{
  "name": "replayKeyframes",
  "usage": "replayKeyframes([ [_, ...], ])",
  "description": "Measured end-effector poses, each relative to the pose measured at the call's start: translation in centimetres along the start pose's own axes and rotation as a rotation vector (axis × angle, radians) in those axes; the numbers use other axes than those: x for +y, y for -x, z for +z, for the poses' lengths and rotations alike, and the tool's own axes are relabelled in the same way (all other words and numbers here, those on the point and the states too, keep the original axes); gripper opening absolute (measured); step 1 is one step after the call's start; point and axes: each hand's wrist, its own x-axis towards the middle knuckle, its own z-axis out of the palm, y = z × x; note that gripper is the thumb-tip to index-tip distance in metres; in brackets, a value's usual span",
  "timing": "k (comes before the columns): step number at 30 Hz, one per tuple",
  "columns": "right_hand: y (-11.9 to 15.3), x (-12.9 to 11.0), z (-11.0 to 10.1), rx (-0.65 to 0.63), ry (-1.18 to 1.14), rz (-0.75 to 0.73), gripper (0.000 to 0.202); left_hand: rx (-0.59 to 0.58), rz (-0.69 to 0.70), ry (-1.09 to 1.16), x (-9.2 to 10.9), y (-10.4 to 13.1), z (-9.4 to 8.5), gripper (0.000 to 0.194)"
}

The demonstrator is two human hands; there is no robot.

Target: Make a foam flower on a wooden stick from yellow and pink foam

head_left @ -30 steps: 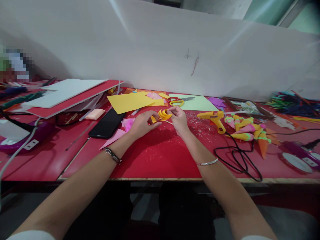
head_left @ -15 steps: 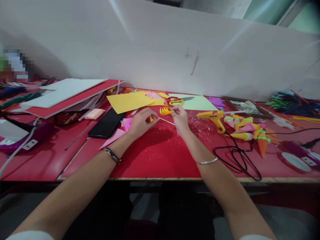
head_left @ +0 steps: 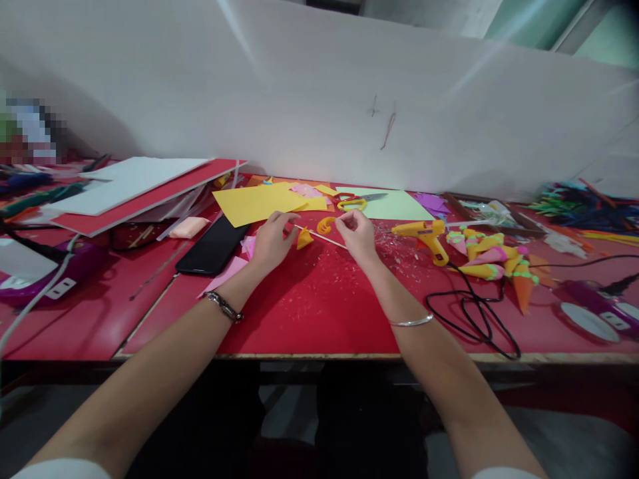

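Observation:
My right hand (head_left: pixel 358 234) is closed in a pinch at the end of a curled yellow paper strip (head_left: pixel 326 225). A thin pale stick (head_left: pixel 329 240) slants from near my left fingertips down to my right hand; whether the right fingers also grip it is hard to see. My left hand (head_left: pixel 273 241) is open, its thumb and fingers apart beside the stick's left end. Just right of the left thumb, a small folded yellow paper piece (head_left: pixel 304 238) sits against the stick; I cannot tell whether it is attached.
Yellow paper (head_left: pixel 254 203), scissors (head_left: pixel 357 201) and pale green paper (head_left: pixel 397 205) lie behind the hands. A black phone (head_left: pixel 212 249) is at left. To the right are a yellow glue gun (head_left: pixel 426 238), its looped black cable (head_left: pixel 469 316) and several small paper cones (head_left: pixel 484 256).
My left hand has moved left and its fingers have parted, leaving more of the stick and the folded yellow piece in sight. The yellow curl hangs lower and looks less stretched.

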Motion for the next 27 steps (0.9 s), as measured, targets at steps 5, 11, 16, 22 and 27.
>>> replayKeyframes([
  [5,-0.1,0.2,-0.6,-0.014,0.237,-0.105,0.006,-0.138,0.043,-0.169,0.0,0.3,0.2,0.026],
  [11,-0.1,0.5,-0.7,-0.019,0.304,-0.110,0.004,-0.204,0.105,-0.306,0.0,0.5,0.3,0.026],
  [16,-0.1,0.5,-0.7,-0.067,0.300,-0.101,0.004,-0.232,0.143,-0.242,-0.2,0.3,0.4,0.017],
  [22,-0.1,0.5,-0.6,-0.123,0.266,-0.108,0.008,-0.096,0.060,0.151,-0.4,-0.3,0.1,0.016],
  [27,0.2,-0.8,-0.4,-0.156,0.062,-0.078,0.022,-0.089,0.061,0.363,-0.3,-0.6,-0.2,0.012],
])
